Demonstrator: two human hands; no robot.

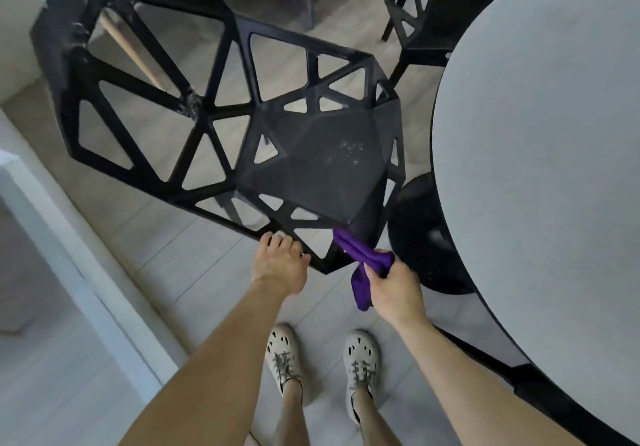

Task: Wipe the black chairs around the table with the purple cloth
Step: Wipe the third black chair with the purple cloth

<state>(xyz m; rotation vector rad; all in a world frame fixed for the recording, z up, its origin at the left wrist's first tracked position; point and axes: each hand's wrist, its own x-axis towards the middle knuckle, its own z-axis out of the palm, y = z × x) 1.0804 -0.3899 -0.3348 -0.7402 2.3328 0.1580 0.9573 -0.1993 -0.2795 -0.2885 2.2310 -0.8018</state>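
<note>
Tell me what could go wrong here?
The purple cloth is bunched in the right hand, so it could skip the white specks on the black chair. Its loose end might snag in the triangle holes. The left hand grips the rim; a push could bump the chair into the table.

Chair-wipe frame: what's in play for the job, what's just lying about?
Job: near black chair, far black chair, purple cloth, left hand holding the near chair's rim, right hand gripping the cloth.
Not job: round grey table, its black base, light shoes.
</note>
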